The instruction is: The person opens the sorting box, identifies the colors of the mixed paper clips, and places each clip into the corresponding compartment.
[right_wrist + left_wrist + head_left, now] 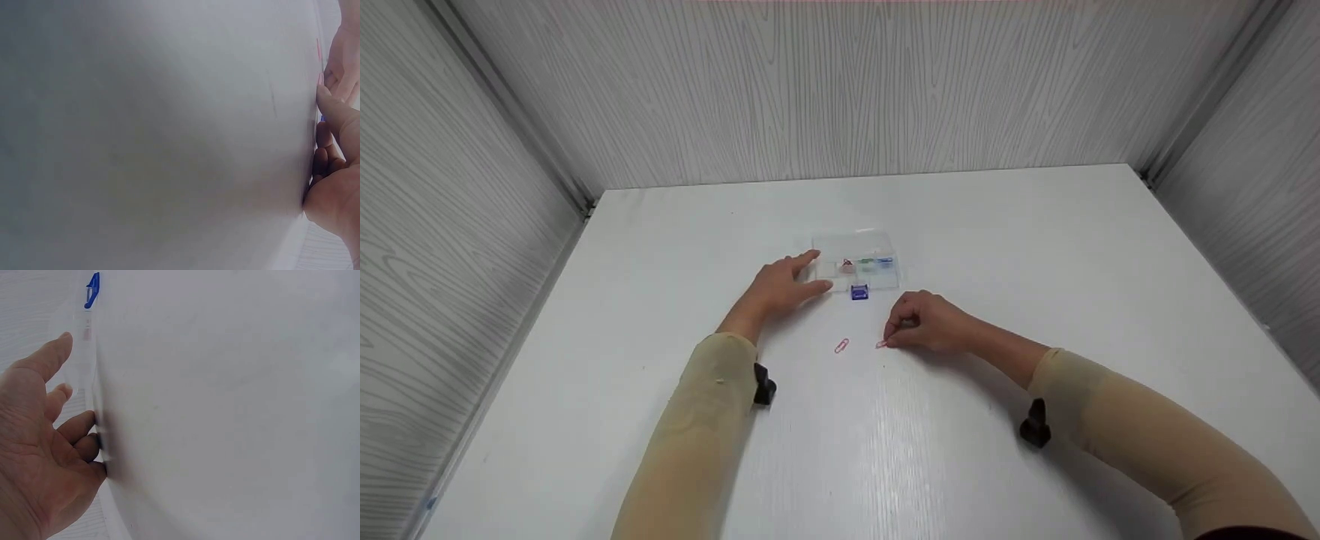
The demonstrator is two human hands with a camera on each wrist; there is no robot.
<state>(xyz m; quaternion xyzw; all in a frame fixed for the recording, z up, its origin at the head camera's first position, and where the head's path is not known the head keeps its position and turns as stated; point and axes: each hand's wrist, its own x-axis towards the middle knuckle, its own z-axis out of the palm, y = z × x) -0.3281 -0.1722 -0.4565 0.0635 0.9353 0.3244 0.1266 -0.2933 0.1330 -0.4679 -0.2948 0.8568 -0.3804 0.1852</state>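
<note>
A clear plastic compartment box (pixel 840 285) with a blue latch (pixel 859 292) lies on the table in the head view. Small red (pixel 847 264), green (pixel 867 263) and blue pieces (pixel 885 261) sit in its compartments. My left hand (pixel 786 286) rests at the box's left side, thumb and forefinger spread along its edge. To the right and nearer, my right hand (pixel 928 322) pinches a red paper clip (pixel 879 345) at the table surface between thumb and fingertip. Another red paper clip (pixel 841 346) lies just left of it.
The white table (pixel 585 375) reaches to a grey wood-grain panel (pixel 855 90) at the back. Similar panels stand on the left and right sides. Both sleeves carry small black mounts near the wrists.
</note>
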